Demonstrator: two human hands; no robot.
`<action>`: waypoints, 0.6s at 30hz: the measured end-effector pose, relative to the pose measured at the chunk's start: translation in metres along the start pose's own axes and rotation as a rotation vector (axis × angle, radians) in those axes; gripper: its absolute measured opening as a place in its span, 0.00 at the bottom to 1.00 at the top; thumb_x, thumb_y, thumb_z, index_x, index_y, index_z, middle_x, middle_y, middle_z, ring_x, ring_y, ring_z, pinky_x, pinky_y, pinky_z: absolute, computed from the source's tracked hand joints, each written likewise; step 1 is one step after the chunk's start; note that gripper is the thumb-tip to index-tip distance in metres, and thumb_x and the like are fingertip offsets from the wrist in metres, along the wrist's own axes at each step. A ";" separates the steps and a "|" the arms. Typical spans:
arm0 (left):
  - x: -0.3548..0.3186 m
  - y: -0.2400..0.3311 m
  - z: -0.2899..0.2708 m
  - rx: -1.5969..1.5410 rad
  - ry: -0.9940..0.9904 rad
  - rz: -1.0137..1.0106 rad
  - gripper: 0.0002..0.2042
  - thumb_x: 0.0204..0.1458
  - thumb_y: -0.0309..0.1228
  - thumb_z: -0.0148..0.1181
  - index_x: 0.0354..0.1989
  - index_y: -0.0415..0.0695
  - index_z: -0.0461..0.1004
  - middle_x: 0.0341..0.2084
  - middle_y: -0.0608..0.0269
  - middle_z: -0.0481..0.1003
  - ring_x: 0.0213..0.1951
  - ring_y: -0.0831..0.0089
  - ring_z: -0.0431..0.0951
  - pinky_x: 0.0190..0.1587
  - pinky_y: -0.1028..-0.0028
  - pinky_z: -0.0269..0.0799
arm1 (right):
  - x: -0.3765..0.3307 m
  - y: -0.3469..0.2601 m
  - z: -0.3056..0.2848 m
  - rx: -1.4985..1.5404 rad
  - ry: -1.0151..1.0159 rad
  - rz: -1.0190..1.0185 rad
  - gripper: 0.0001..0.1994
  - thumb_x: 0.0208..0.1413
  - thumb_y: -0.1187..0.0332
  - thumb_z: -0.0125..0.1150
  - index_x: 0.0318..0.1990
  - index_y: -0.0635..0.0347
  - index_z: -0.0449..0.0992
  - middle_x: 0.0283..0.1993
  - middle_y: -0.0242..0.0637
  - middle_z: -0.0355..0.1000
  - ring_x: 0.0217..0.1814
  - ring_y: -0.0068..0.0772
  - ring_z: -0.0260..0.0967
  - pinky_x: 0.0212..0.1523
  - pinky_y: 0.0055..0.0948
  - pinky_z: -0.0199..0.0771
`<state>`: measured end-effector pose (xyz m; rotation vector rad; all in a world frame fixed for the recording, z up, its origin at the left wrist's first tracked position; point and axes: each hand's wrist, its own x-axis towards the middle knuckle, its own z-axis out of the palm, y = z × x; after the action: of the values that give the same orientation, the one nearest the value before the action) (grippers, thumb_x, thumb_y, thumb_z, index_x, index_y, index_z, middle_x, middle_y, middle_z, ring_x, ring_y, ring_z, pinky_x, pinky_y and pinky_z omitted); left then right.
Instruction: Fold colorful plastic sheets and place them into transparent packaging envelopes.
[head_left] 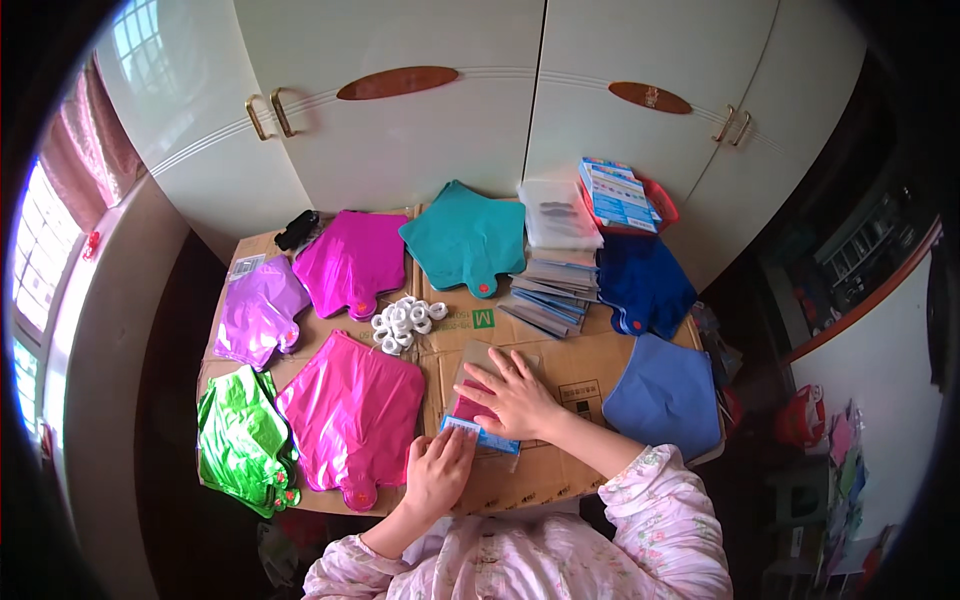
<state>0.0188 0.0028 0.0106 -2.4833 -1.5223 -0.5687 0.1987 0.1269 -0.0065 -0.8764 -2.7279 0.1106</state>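
Note:
In front of me on the cardboard lies a clear plastic packet (482, 352) with a folded pink foil piece (470, 408) and a blue-and-white printed card (497, 441) at its near end. My right hand (515, 398) rests flat across the packet, fingers spread over the pink foil. At the card's left end is my left hand (438, 470), its fingers pressed together on the card's edge; the thumb is hidden. Left of the packet lies a stack of hot-pink star-shaped foil balloons (350, 410). Beyond it sits a pile of white ribbon rolls (405, 320).
Foil balloon stacks ring the cardboard-covered table (450, 345): green (243, 435), lilac (260, 312), magenta (352, 262), teal (465, 238), dark blue (650, 285) and light blue (663, 395). Packed sleeves (550, 295), clear bags (557, 215) and a red basket (657, 200) with cards stand far right.

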 end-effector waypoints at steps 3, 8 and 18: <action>0.002 -0.004 -0.005 0.018 -0.050 0.048 0.18 0.46 0.29 0.53 0.48 0.43 0.72 0.43 0.61 0.71 0.45 0.68 0.73 0.44 0.64 0.65 | -0.002 -0.002 0.000 -0.017 -0.003 0.006 0.33 0.53 0.47 0.52 0.67 0.38 0.54 0.71 0.34 0.47 0.73 0.56 0.39 0.67 0.62 0.38; 0.016 -0.007 -0.015 -0.026 -0.288 0.066 0.19 0.44 0.29 0.54 0.48 0.43 0.71 0.43 0.59 0.71 0.38 0.69 0.73 0.42 0.69 0.68 | 0.006 0.008 -0.005 0.035 -0.056 -0.107 0.34 0.56 0.48 0.50 0.68 0.46 0.49 0.71 0.35 0.48 0.73 0.48 0.40 0.69 0.57 0.38; 0.024 -0.010 -0.001 -0.014 -0.120 0.126 0.18 0.42 0.29 0.57 0.45 0.46 0.73 0.48 0.57 0.73 0.32 0.68 0.74 0.38 0.71 0.72 | 0.031 0.173 -0.045 -0.030 0.407 0.472 0.09 0.50 0.74 0.49 0.34 0.60 0.78 0.37 0.44 0.74 0.44 0.48 0.70 0.47 0.40 0.70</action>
<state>0.0192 0.0267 0.0212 -2.6445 -1.3918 -0.4182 0.2842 0.2850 0.0167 -1.3682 -2.1177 -0.0172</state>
